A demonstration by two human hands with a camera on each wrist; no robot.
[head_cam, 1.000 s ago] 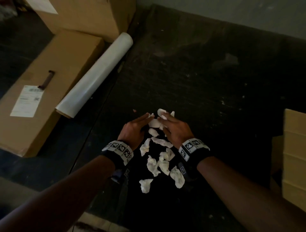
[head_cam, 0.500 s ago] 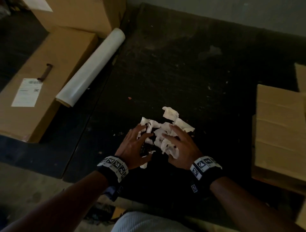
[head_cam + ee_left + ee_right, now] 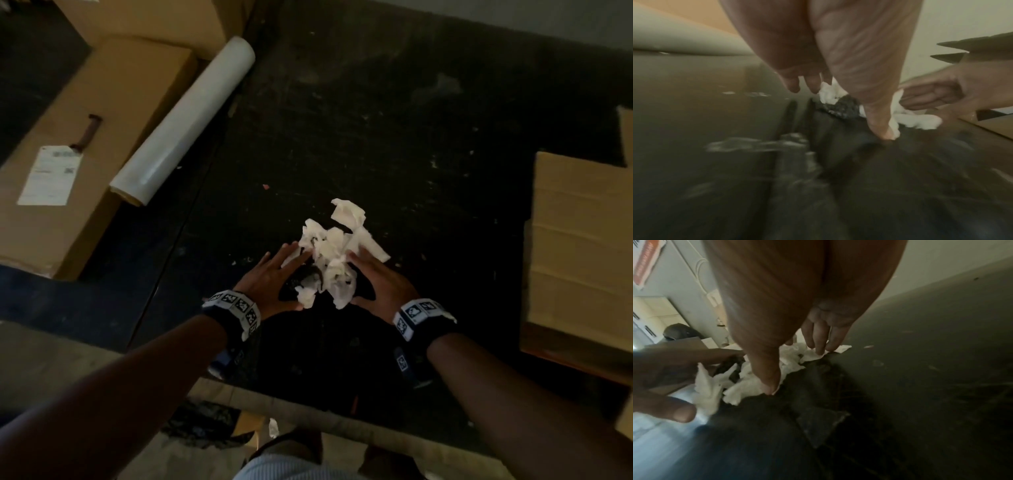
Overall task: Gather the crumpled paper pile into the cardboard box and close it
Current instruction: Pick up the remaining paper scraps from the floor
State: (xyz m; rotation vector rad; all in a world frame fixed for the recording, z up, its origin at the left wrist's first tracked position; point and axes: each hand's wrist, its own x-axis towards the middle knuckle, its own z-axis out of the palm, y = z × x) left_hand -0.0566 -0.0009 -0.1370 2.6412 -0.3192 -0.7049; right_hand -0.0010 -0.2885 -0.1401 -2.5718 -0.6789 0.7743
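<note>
Several crumpled white paper pieces form one clump (image 3: 334, 253) over the dark mat (image 3: 376, 137). My left hand (image 3: 270, 277) presses its left side and my right hand (image 3: 380, 277) its right side, fingers fairly straight, so the clump is squeezed between the palms. In the left wrist view the paper (image 3: 916, 120) shows past my thumb. The right wrist view has the paper (image 3: 748, 382) between both hands. The cardboard box (image 3: 582, 240) lies at the right edge with its flap spread flat. Whether the clump is off the mat I cannot tell.
A roll of clear film (image 3: 185, 120) lies at the back left against a long flat carton (image 3: 85, 147) bearing a white label and a dark-handled tool (image 3: 85, 132). A bigger carton (image 3: 154, 17) stands behind it. The mat's near edge (image 3: 308, 394) runs by my legs.
The scattered paper pieces have been swept into a single clump between my palms. The view has swung right, bringing the cardboard box into sight.
</note>
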